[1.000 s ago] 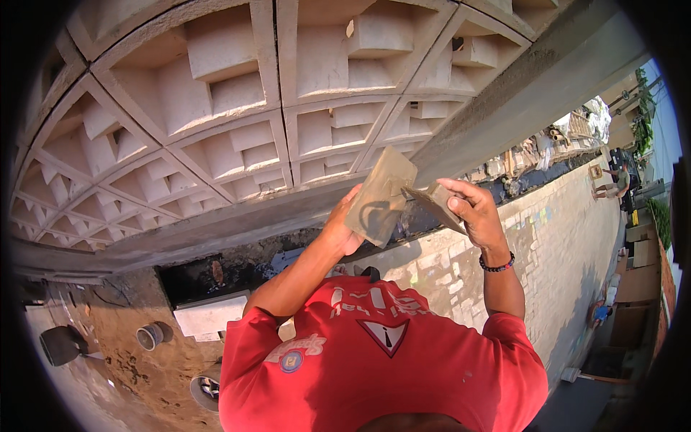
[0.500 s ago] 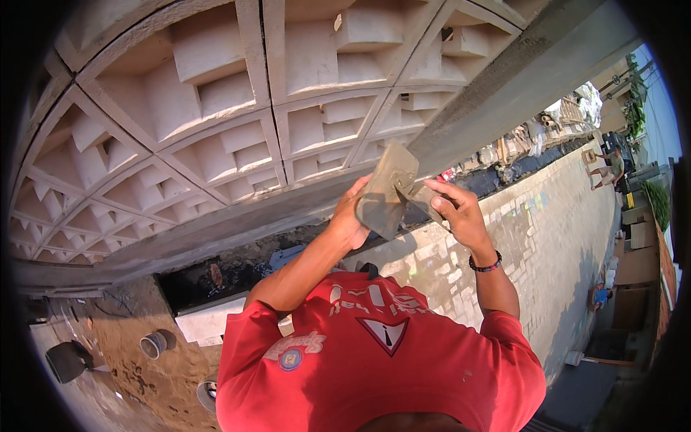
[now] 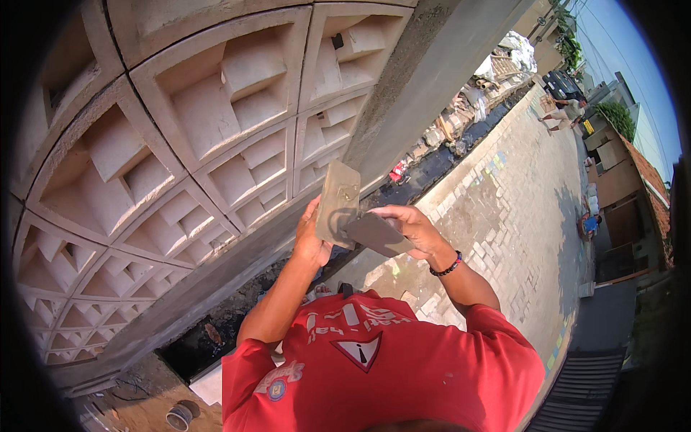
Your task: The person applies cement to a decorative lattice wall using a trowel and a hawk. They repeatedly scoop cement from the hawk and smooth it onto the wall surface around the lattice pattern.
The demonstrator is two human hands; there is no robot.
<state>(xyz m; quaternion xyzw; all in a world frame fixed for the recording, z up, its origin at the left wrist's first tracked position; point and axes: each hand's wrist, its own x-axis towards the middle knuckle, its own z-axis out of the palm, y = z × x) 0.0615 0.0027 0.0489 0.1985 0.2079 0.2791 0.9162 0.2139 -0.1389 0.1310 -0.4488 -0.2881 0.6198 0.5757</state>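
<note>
My left hand (image 3: 312, 237) grips a long rectangular plate (image 3: 337, 187), a float or trowel held tilted, with a curved dark shape and some wet grey material on its face. My right hand (image 3: 417, 232), a beaded bracelet on its wrist, holds a smaller flat grey plate (image 3: 378, 237) by its right side, thumb and fingers closed on it. This smaller plate's left end meets the face of the longer one near its lower middle; whether they press together is hard to tell. Both hands are above my red shirt (image 3: 381, 360), in front of the wall.
A pale breeze-block wall (image 3: 216, 93) fills the left, above a plastered ledge. A dark trench with rubble (image 3: 439, 137) runs beside a paved lane (image 3: 497, 252). Two other people (image 3: 565, 115) (image 3: 590, 225) are farther along it, near a parked dark vehicle. A bucket (image 3: 180, 416) stands at lower left.
The view has swung, showing more lane and sky. Both plates and my hands sit lower and further left in the picture, with the smaller plate turned flatter.
</note>
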